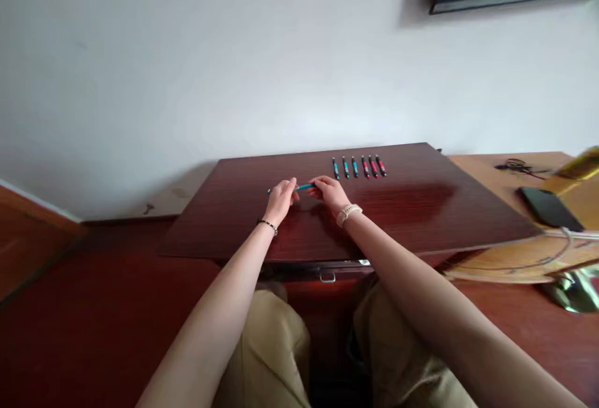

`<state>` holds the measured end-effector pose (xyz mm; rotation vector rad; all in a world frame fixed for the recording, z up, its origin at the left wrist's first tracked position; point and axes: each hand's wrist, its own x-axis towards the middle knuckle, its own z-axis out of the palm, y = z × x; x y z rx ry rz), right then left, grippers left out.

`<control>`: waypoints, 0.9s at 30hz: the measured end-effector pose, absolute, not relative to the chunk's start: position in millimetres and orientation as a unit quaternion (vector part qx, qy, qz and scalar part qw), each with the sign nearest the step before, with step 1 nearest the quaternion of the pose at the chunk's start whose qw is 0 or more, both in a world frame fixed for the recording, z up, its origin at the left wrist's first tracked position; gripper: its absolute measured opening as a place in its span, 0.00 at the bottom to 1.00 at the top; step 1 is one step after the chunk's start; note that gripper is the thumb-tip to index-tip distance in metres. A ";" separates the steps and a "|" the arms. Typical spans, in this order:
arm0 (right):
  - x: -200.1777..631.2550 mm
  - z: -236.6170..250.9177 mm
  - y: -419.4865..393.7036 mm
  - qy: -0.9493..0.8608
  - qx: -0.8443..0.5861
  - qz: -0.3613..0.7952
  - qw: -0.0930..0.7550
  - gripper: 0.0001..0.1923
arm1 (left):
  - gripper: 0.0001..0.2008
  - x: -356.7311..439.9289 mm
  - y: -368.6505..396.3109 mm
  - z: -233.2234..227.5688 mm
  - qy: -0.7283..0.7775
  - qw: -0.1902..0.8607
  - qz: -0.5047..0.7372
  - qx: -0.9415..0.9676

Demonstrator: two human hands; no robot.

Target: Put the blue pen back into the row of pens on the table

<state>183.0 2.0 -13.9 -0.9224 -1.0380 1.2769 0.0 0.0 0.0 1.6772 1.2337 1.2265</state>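
A dark red-brown polished wooden board (262, 233) lies under both hands. Beyond the right hand (331, 193), a little to its right, six short pens with black ends (359, 166) lie in a neat row, three teal and three red, apparently already dealt with. The left hand (281, 199) and the right hand pinch opposite ends of a slim teal pen (304, 187) held between them just above the board, the one pen not yet in the row.

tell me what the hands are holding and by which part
Both hands hold one teal pen level above the dark wooden board: left hand at its left end, right hand at its right end.
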 end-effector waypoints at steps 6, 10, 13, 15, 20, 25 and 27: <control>187.7 -16.9 3.9 -0.468 -0.407 0.517 0.589 0.13 | 0.25 -5.7 0.0 -7.6 0.460 0.360 0.462 0.667; 191.2 -19.7 1.9 -0.494 -0.392 0.503 0.591 0.15 | 0.20 -6.8 2.1 -10.1 0.427 0.369 0.467 0.681; 192.2 -20.2 1.2 -0.508 -0.390 0.479 0.600 0.17 | 0.18 -7.6 4.9 -10.9 0.419 0.365 0.480 0.679; 192.3 -20.0 0.9 -0.515 -0.388 0.466 0.606 0.18 | 0.16 -7.9 5.8 -11.0 0.416 0.369 0.488 0.673; 191.3 -20.6 0.2 -0.514 -0.383 0.455 0.619 0.21 | 0.13 -9.4 5.8 -10.9 0.393 0.375 0.513 0.665; 188.7 -22.3 1.4 -0.487 -0.397 0.484 0.609 0.27 | 0.12 -12.3 9.0 -12.4 0.397 0.348 0.532 0.662; 190.6 -22.3 2.1 -0.482 -0.394 0.503 0.600 0.26 | 0.12 -12.9 9.9 -12.9 0.407 0.352 0.545 0.643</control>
